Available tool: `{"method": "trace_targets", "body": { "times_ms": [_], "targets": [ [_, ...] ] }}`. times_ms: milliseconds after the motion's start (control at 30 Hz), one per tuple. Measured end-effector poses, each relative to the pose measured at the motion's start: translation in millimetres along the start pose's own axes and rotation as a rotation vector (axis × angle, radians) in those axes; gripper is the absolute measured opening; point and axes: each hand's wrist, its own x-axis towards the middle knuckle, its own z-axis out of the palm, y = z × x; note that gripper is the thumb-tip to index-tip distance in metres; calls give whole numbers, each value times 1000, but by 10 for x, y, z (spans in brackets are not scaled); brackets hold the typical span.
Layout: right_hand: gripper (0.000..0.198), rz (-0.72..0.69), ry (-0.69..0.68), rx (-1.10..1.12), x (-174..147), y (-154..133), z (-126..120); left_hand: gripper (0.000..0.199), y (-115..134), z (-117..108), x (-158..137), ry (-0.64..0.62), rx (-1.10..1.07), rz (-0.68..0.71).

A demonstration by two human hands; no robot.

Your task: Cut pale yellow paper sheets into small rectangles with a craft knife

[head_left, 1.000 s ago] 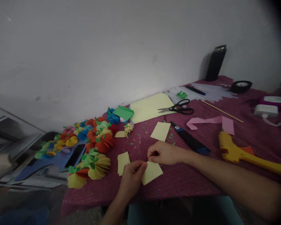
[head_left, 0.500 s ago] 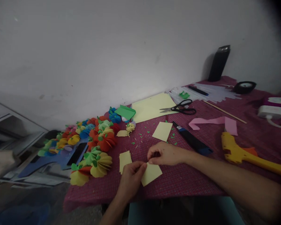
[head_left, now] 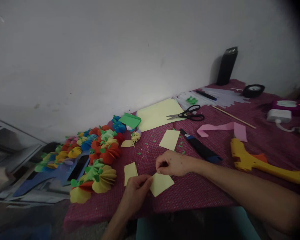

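Note:
Near the table's front edge, a pale yellow paper square (head_left: 162, 185) sits between my two hands. My left hand (head_left: 137, 190) pinches its left corner between thumb and fingers. At its upper edge, my right hand (head_left: 172, 163) has thumb and forefinger closed on the paper, the exact grip partly hidden by the fingers. Just behind the left hand lies a small stack of yellow paper pieces (head_left: 130, 172). Another yellow square (head_left: 169, 139) lies flat beyond the right hand, with green paper scraps scattered around it.
Colourful folded paper pumpkins (head_left: 103, 180) crowd the left side. Scissors (head_left: 187, 114) rest on a large yellow sheet (head_left: 157, 115). To the right are a utility knife (head_left: 202, 148), a pink paper strip (head_left: 220, 127), a yellow glue gun (head_left: 252, 161) and a wooden stick (head_left: 235, 117). A black bottle (head_left: 227, 66) stands behind.
My left hand has shifted slightly left and down, and the gap between my hands has widened a little. The whole view has shifted slightly.

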Motion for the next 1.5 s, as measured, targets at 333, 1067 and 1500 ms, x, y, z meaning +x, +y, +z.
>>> {"method": "trace_targets", "body": {
  "times_ms": [333,1067,1500],
  "targets": [
    [12,31,49,104,1,42,-91,32,4,-271,-120,127,-23,-17],
    [15,29,32,153,4,16,-49,34,40,-13,0,38,2,67],
    [24,43,0,278,17,29,-65,34,-39,-142,-99,36,-5,54]
  ]
}}
